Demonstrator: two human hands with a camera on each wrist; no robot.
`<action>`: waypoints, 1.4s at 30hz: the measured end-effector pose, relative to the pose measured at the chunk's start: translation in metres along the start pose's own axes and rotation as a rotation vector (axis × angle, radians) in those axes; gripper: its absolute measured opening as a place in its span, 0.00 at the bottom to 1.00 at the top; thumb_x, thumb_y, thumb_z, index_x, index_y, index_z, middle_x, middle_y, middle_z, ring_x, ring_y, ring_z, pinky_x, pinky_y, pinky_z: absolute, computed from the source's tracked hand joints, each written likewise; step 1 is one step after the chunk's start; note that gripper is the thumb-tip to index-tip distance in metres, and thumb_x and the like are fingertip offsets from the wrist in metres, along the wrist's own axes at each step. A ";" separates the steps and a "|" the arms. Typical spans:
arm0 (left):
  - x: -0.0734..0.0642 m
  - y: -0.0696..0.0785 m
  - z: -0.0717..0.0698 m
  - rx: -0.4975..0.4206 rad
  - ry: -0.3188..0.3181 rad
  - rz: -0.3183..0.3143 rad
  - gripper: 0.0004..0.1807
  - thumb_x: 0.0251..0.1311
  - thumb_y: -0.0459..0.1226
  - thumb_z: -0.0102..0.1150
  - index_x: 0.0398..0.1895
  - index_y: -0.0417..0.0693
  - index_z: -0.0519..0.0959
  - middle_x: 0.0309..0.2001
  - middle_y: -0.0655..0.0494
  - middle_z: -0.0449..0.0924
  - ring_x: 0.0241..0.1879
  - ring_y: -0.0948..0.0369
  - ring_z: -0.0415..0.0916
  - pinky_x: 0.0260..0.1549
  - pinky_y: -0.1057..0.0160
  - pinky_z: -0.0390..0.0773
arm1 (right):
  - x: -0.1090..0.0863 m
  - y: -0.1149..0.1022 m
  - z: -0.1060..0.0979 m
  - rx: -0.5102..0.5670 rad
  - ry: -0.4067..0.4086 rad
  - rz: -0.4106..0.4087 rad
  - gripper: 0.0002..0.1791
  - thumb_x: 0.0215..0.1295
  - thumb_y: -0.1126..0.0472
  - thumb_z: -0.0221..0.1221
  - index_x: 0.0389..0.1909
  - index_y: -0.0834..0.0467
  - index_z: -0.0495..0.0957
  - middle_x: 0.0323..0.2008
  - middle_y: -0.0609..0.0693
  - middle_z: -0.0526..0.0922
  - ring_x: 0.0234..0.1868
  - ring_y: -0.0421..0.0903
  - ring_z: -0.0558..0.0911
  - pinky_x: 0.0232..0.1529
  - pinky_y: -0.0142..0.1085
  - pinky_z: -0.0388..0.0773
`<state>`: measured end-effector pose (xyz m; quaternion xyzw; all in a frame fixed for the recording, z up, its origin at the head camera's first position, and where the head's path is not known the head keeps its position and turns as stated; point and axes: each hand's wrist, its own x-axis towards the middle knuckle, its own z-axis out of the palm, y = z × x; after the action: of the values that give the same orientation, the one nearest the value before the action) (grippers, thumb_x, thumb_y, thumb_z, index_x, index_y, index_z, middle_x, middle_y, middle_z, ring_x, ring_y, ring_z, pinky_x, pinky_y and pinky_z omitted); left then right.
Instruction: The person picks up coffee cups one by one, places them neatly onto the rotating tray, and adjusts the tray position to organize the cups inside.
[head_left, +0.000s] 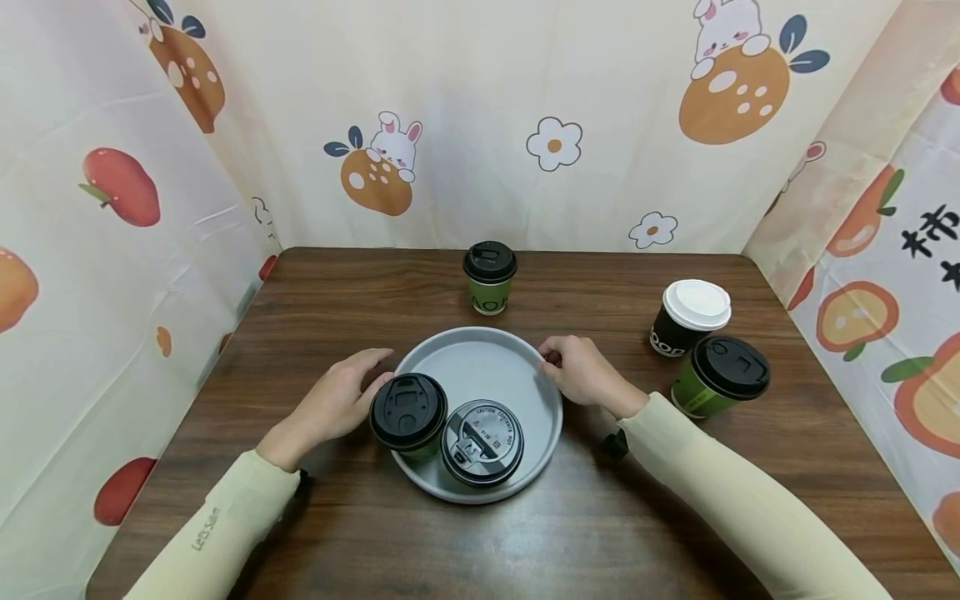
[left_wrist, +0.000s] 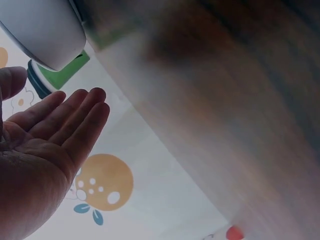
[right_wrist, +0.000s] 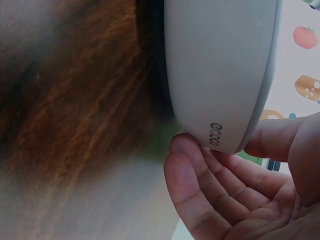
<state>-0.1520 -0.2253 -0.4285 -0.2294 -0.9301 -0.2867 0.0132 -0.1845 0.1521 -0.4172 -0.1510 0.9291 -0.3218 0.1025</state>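
So, a round grey tray (head_left: 480, 358) is roughly midway between the left and right edges of the desk (head_left: 337, 533); its side bears the lettering "ecoco" in the right wrist view. The right hand (head_left: 585, 371) holds it by the right rim, pinched narrow between thumb and fingertips. At the opposite rim the left hand (head_left: 337, 396) is wide, fingers nearly straight and thumb held apart, gripping nothing; whether a fingertip touches the tray or the nearest cup cannot be told.

Two cups stand on the tray. The left cup (head_left: 408, 408), green with a black lid, is by the left rim, the lid reaching out past it in the head view. Just beside it, towards the near rim, is the caution cup (head_left: 483, 442), so lettered on its lid.

Beyond the tray, the far cup (head_left: 490, 275), green under a black lid, stands near the desk's far edge. Towards the right edge are the white-lidded cup (head_left: 690, 308), black-bodied, and, a little nearer, the green right cup (head_left: 723, 375); whether these two touch is unclear. Behind the far edge hangs a fruit-and-rabbit cloth (head_left: 480, 75).
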 end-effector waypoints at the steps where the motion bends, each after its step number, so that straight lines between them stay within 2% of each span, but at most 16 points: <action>1: 0.000 0.000 0.000 -0.002 -0.004 0.000 0.25 0.74 0.40 0.56 0.68 0.35 0.72 0.64 0.41 0.75 0.64 0.46 0.72 0.60 0.42 0.71 | 0.000 0.000 0.000 0.003 -0.003 0.004 0.08 0.71 0.66 0.61 0.46 0.64 0.83 0.34 0.51 0.83 0.32 0.44 0.82 0.32 0.36 0.81; 6: 0.000 -0.003 -0.002 -0.013 -0.015 -0.006 0.25 0.74 0.40 0.56 0.68 0.35 0.71 0.64 0.40 0.74 0.64 0.46 0.72 0.60 0.42 0.72 | -0.003 0.002 0.000 0.004 -0.001 0.000 0.08 0.70 0.66 0.61 0.46 0.64 0.83 0.33 0.50 0.83 0.32 0.43 0.82 0.31 0.35 0.81; 14: -0.001 -0.006 -0.002 -0.001 0.009 0.015 0.24 0.74 0.39 0.56 0.67 0.34 0.72 0.64 0.38 0.75 0.64 0.44 0.72 0.60 0.41 0.71 | -0.008 0.003 0.000 -0.016 0.001 -0.005 0.06 0.69 0.65 0.62 0.44 0.63 0.82 0.32 0.49 0.83 0.33 0.43 0.81 0.34 0.37 0.80; 33: -0.004 -0.007 -0.007 0.013 -0.011 -0.027 0.24 0.74 0.38 0.55 0.68 0.34 0.71 0.64 0.39 0.74 0.63 0.45 0.73 0.59 0.42 0.73 | -0.017 0.001 -0.001 -0.008 -0.015 0.028 0.05 0.68 0.64 0.63 0.41 0.61 0.81 0.30 0.49 0.82 0.29 0.44 0.80 0.30 0.36 0.79; 42: -0.006 -0.009 -0.006 0.011 -0.018 -0.049 0.24 0.74 0.37 0.54 0.69 0.35 0.70 0.64 0.39 0.74 0.62 0.46 0.74 0.58 0.43 0.74 | -0.024 0.001 0.000 -0.045 0.011 0.016 0.04 0.66 0.62 0.64 0.38 0.58 0.80 0.27 0.46 0.81 0.27 0.42 0.78 0.30 0.37 0.76</action>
<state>-0.1517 -0.2376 -0.4287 -0.2089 -0.9371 -0.2797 -0.0009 -0.1623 0.1608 -0.4157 -0.1439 0.9377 -0.3011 0.0965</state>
